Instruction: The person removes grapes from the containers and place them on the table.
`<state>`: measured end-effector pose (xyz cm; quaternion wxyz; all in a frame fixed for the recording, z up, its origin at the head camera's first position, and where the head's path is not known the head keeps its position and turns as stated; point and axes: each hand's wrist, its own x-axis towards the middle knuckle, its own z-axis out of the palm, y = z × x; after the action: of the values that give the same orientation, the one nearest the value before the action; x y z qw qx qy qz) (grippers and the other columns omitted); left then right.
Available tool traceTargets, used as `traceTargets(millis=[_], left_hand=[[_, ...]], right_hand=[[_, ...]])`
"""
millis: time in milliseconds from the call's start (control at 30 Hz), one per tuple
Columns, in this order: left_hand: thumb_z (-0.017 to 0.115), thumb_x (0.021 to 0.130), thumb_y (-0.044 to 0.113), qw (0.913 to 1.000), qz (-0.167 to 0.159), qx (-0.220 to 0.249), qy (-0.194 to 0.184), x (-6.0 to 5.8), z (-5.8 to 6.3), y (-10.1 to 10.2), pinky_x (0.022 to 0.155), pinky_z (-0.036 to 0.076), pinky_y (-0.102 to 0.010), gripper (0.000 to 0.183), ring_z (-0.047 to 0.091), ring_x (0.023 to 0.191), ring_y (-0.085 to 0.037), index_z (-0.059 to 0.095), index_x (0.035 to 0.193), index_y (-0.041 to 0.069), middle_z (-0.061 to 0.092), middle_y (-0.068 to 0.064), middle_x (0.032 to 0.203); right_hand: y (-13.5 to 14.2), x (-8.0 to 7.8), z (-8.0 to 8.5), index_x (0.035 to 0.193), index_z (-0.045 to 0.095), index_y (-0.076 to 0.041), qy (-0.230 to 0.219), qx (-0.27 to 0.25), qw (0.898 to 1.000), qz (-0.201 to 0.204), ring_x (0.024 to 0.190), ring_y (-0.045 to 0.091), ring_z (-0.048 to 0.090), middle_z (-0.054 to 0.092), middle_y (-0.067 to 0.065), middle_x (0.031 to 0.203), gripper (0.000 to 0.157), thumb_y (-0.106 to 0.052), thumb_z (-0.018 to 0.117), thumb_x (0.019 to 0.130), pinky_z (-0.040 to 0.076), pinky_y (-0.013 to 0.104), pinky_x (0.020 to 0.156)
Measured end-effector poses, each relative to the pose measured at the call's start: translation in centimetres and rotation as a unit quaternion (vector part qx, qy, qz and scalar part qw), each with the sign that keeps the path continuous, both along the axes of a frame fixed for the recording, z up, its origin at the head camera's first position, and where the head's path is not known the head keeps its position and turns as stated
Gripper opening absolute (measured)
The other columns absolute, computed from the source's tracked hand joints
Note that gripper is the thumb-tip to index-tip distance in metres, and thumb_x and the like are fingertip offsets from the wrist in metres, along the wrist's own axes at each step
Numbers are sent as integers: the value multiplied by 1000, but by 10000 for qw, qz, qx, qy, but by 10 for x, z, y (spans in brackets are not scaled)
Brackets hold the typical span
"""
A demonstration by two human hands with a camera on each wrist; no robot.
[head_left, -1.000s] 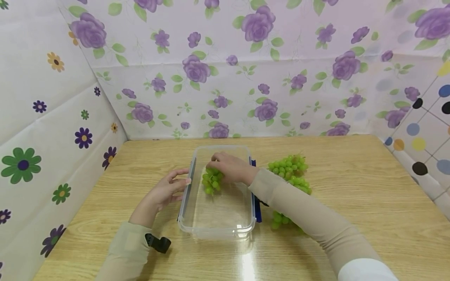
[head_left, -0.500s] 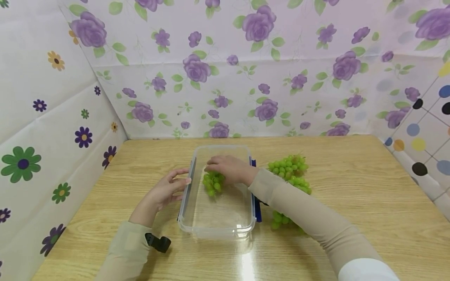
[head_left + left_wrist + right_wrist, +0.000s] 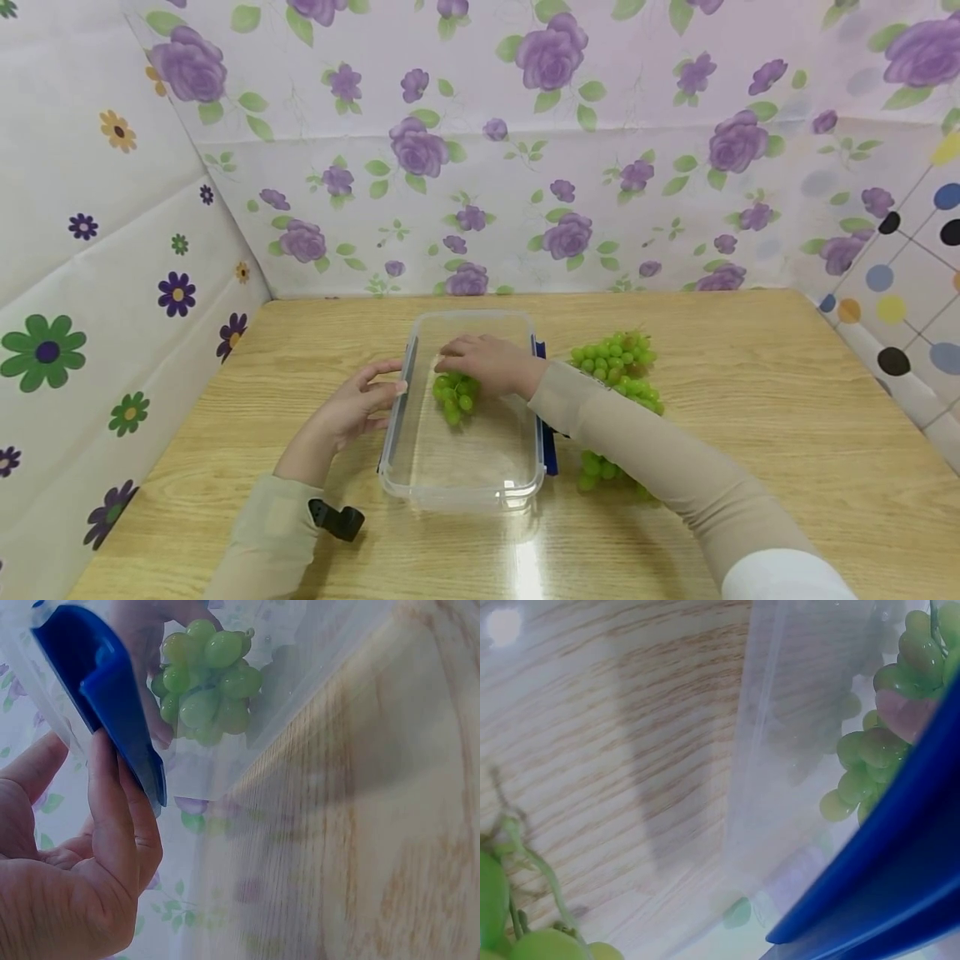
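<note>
In the head view, a clear plastic food container point(image 3: 480, 497) with blue side latches stands lidless on the wooden table. My left hand point(image 3: 360, 404) holds its left wall, thumb at the rim and fingers outside. The left wrist view shows those fingers against a blue latch point(image 3: 120, 697). Inside the container my right hand point(image 3: 491, 364) grips a small bunch of green grapes point(image 3: 455, 398) from above. A fingertip point(image 3: 902, 715) shows among the grapes through the wall in the right wrist view; the palm side is hidden.
Right of the container lie more green grapes: bunches at the back point(image 3: 615, 354) and nearer grapes point(image 3: 600, 468) partly covered by the right sleeve. A black wrist-camera mount point(image 3: 337, 519) sticks out from the left cuff. Flower-printed sheets point(image 3: 480, 150) bound the table behind and at the left.
The right hand has settled slightly lower over the grapes, its raised fingers flattening. The bunch has shifted a little toward the right and the near side. My left hand stays put.
</note>
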<state>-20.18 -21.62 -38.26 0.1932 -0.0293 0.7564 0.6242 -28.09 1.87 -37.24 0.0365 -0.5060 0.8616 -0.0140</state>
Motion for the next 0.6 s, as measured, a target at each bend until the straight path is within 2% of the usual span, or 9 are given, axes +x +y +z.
traceTargets(millis=[200, 600], left_hand=[[59, 95, 33, 10000, -13, -45, -13, 0, -1, 0, 86, 47, -32, 63, 51, 116, -27, 29, 147, 17, 46, -15, 133], [58, 95, 32, 10000, -3, -37, -16, 0, 0, 0, 85, 48, -32, 63, 51, 115, -26, 28, 148, 16, 45, -17, 134]], right_hand=[[1, 0, -1, 128, 58, -18, 81, -222, 9996, 176, 128, 27, 45, 48, 10, 140, 54, 4, 69, 81, 40, 41, 104], [2, -1, 0, 122, 61, -14, -53, -385, 9987, 338, 121, 26, 49, 52, 10, 135, 46, 0, 73, 80, 40, 34, 104]])
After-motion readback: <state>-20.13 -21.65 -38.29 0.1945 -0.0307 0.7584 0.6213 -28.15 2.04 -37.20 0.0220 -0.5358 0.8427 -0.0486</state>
